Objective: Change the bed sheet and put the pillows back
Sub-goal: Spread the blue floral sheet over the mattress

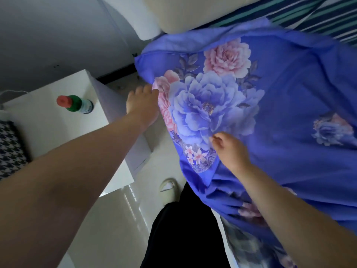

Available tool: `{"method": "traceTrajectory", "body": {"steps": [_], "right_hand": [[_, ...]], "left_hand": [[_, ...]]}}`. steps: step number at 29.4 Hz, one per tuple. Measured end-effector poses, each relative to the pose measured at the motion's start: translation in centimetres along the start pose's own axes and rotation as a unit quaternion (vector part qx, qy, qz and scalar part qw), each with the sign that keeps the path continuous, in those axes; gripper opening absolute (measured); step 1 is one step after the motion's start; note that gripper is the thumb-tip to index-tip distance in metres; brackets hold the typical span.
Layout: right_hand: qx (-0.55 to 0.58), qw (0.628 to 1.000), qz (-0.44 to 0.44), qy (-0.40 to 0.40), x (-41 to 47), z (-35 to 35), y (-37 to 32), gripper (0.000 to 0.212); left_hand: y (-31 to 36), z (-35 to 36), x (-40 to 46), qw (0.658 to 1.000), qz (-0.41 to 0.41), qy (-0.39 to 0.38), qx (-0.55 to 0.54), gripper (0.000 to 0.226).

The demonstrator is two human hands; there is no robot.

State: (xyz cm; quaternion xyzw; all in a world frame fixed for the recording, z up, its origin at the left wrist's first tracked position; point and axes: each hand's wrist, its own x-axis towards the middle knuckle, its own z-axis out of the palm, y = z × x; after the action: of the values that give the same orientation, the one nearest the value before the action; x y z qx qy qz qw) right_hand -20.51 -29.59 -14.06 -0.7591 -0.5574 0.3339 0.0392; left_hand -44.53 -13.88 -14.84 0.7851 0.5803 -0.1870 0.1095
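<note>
The blue floral sheet (pixel 270 105) hangs and bunches over the corner of the bed, its big printed peonies lying between my two hands. My left hand (pixel 142 105) reaches out to the sheet's outer edge and touches it at the pink flower; the fingers are stretched forward along the fold, and I cannot tell whether the fingertips curl under the hem or only press against it. My right hand (pixel 229 149) sits on the cloth nearer to me, thumb and forefinger pinching a small bit of fabric just below the large blue bloom.

Beyond my left hand, past the sheet's far edge, a cream pillow (pixel 193 12) lies on the bed, and to its right a striped teal-and-white cover (pixel 328 18) shows above the sheet.

Under my left forearm stands a white bedside cabinet (pixel 48 120), close beside the bed with only a narrow strip of floor between them. On its top stands a green bottle with a red cap (pixel 75 103), well to the left of my left hand. A black-and-white houndstooth cloth (pixel 9 147) lies at the cabinet's near left edge.

Below my hands, my black trousers (pixel 183 229) and one pale slipper (pixel 168 188) stand on the glossy floor.
</note>
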Motion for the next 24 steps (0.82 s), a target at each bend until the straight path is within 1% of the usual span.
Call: {"method": "traceTrajectory", "body": {"steps": [3,5,8,11,14,16,18,19,21,23,24], "right_hand": [[0.021,0.994,0.037,0.101,6.2,-5.3,2.2,0.027],[0.020,0.989,0.052,0.138,10.5,-8.5,3.8,0.032],[-0.003,0.984,0.070,0.163,16.2,-12.9,6.1,0.036],[-0.025,0.978,0.072,0.195,20.6,-16.5,7.7,0.032],[-0.007,0.973,0.072,0.217,24.3,-19.7,8.9,0.030],[-0.025,0.975,0.054,0.214,26.4,-21.3,9.3,0.030],[-0.044,0.978,0.058,0.198,28.7,-22.6,9.8,0.032],[-0.058,0.982,0.068,0.169,29.8,-23.1,10.0,0.033],[-0.109,0.988,0.079,0.077,31.3,-23.8,10.6,0.037],[-0.168,0.985,0.047,-0.014,32.1,-24.5,11.2,0.040],[-0.183,0.981,0.030,-0.048,32.4,-24.9,11.7,0.038]], "left_hand": [[1.4,-1.3,1.6,0.999,0.020,0.033,-0.022,0.047],[2.2,-2.0,3.0,0.998,0.034,0.044,-0.020,0.048],[3.9,-3.1,5.4,0.997,0.059,0.054,-0.008,0.049],[5.8,-3.7,8.1,0.996,0.077,0.034,0.009,0.053],[8.0,-4.4,10.5,0.989,0.141,0.010,0.040,0.065],[9.3,-5.0,11.8,0.986,0.163,-0.013,0.042,0.074],[10.6,-5.5,13.4,0.986,0.152,-0.043,0.049,0.080],[11.2,-5.8,14.1,0.986,0.149,-0.054,0.053,0.082],[12.3,-6.3,15.4,0.988,0.136,-0.065,0.041,0.090],[12.8,-6.7,16.5,0.990,0.104,-0.095,0.018,0.104],[13.2,-6.9,17.2,0.988,0.094,-0.117,0.022,0.111]]}}
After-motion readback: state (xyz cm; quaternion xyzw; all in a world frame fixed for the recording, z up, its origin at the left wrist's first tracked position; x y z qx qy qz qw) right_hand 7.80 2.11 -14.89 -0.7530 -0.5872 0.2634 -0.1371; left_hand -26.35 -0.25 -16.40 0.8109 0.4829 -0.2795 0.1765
